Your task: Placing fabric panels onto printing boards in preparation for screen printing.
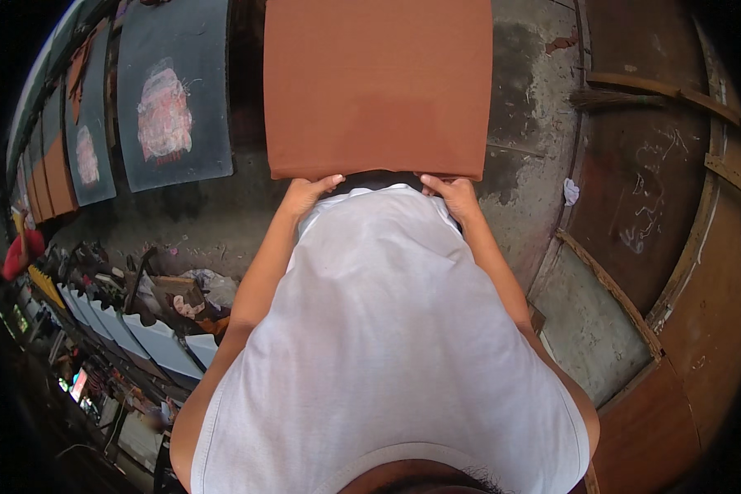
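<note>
The left hand [311, 191] pinches the near edge of a rust-brown sheet [379, 90] close to its left corner, and the right hand [453, 194] pinches the same edge close to its right corner. Both thumbs lie on top and point inward; the other fingers are mostly hidden. The forearms reach forward on either side of a white shirt [395, 288], elbows set wider than the wrists. The sheet is straight ahead of the body, flat and smooth, its side edges running away from the person; the far end is cut off, so its long axis cannot be told. Left of the sheet stand slate-grey panels [206, 152] with pinkish-white patches, and clutter [189, 300] lies behind them, nearer the body. Right of the sheet spreads a stained concrete floor [523, 99], then brown wooden boards [634, 189].
</note>
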Available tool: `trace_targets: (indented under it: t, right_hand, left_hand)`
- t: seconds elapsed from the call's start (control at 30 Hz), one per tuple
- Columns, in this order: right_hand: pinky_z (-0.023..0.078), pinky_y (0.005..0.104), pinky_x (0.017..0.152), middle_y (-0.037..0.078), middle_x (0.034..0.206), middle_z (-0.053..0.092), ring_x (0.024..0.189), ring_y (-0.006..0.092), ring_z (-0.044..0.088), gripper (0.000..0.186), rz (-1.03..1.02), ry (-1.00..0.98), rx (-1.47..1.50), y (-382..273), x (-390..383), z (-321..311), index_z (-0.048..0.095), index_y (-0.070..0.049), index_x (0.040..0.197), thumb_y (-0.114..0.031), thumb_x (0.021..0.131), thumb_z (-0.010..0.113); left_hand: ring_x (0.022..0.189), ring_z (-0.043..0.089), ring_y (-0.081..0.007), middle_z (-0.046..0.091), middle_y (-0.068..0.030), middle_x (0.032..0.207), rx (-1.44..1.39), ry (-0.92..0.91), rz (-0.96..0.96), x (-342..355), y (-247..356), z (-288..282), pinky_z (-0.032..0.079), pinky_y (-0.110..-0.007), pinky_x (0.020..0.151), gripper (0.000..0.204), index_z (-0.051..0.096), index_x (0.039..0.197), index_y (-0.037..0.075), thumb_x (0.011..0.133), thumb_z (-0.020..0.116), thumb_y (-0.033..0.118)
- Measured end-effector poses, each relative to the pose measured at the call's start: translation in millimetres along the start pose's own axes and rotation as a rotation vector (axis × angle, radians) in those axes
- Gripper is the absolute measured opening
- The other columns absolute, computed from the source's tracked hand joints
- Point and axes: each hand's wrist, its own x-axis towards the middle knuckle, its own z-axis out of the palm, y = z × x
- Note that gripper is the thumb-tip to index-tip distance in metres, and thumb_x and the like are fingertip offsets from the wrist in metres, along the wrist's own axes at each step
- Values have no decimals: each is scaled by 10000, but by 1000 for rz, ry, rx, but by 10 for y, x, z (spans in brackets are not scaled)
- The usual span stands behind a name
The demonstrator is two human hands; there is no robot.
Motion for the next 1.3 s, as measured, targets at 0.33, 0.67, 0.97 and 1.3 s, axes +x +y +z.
trace_targets:
  t: [0.33, 0.67, 0.97, 1.3]
  right_hand:
    - [513, 255, 668, 66, 876, 727, 732, 105, 633, 186, -108, -80, -71, -13, -151, -63, 723, 9, 937, -138, 837, 778]
    - [526, 271, 717, 74, 893, 722, 796, 117, 646, 207, -225, -110, -238, 84, -161, -102, 716, 10, 984, -124, 835, 767]
    - [527, 382, 823, 133, 1073, 672, 945, 251, 647, 423, -62, 47, 855, 211, -288, -598, 641, -59, 1082, -459, 987, 541]
    - [512, 313, 665, 38, 940, 689, 775, 173, 639, 119, -65, 190, 821, 239, -204, -499, 659, -107, 1032, -201, 966, 627]
  left_hand:
    - [781, 642, -146, 668, -49, 827, 26, -41, 51, -200, -7, 54, 527, -291, 745, 206, 697, 901, 27, 815, 806, 178]
    - [793, 647, -125, 699, -74, 900, 133, -87, 74, -156, -191, -120, 512, -261, 744, 241, 696, 1037, -9, 863, 752, 148]
    - [1087, 609, -257, 628, -142, 1158, -773, 104, 178, -333, -30, -470, 515, -364, 909, 512, 589, 1177, 41, 969, 552, 507]
    - [852, 651, -155, 689, -29, 929, -881, 237, 150, -291, -66, -567, 544, -314, 773, 137, 668, 1029, 108, 963, 646, 226]
